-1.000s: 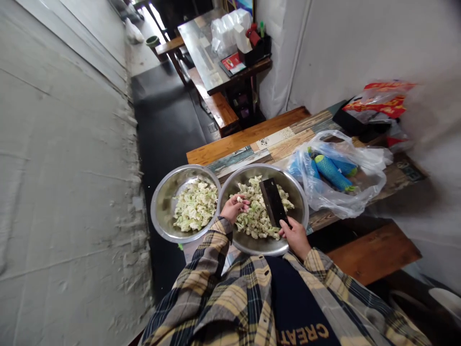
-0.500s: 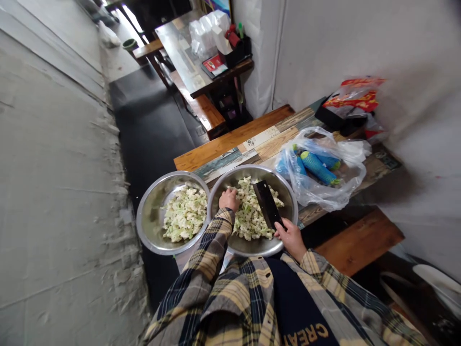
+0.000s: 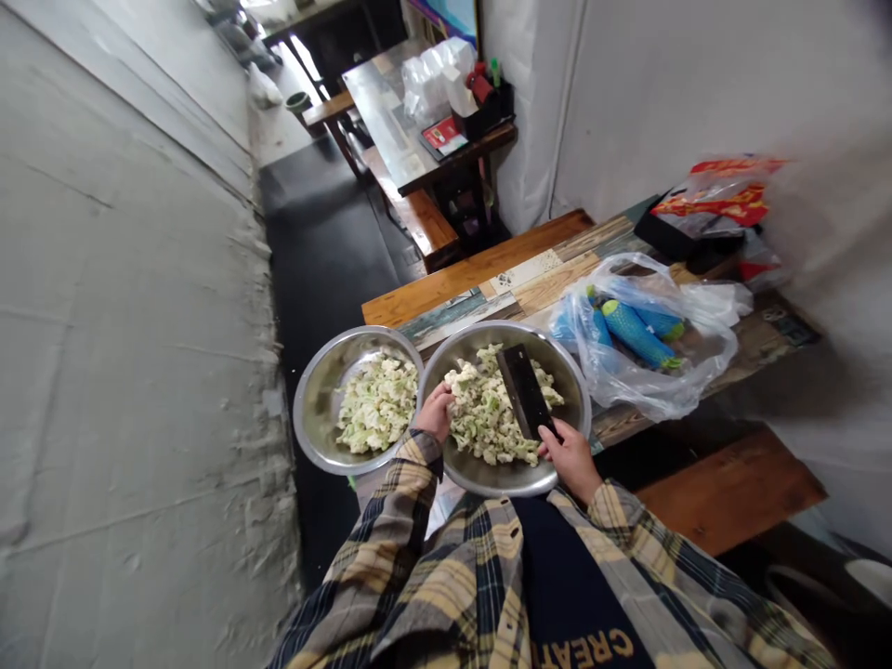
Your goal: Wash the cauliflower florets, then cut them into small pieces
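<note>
My right hand (image 3: 572,457) grips the handle of a dark, broad-bladed cleaver (image 3: 522,388), its blade over the right metal bowl (image 3: 480,480). Chopped cauliflower (image 3: 488,423), pale with green stems, lies in that bowl under the blade. At the bowl's left rim, my left hand (image 3: 436,413) has its fingers closed on a cauliflower floret (image 3: 458,375); the fingertips are partly hidden. A second metal bowl (image 3: 311,409) stands just left, holding more cut cauliflower (image 3: 376,404).
On the patchwork-topped table (image 3: 533,274), a clear plastic bag (image 3: 669,395) holds blue-netted vegetables (image 3: 637,334). Behind it sits a black holder (image 3: 673,237) with red packaging (image 3: 725,200). Wooden benches (image 3: 739,497) flank the table. A rough grey wall (image 3: 139,372) runs along the left.
My left hand has drawn back from the cauliflower toward the bowl's left rim, and a floret now shows at its fingers. The cleaver stays over the bowl. The view has shifted slightly.
</note>
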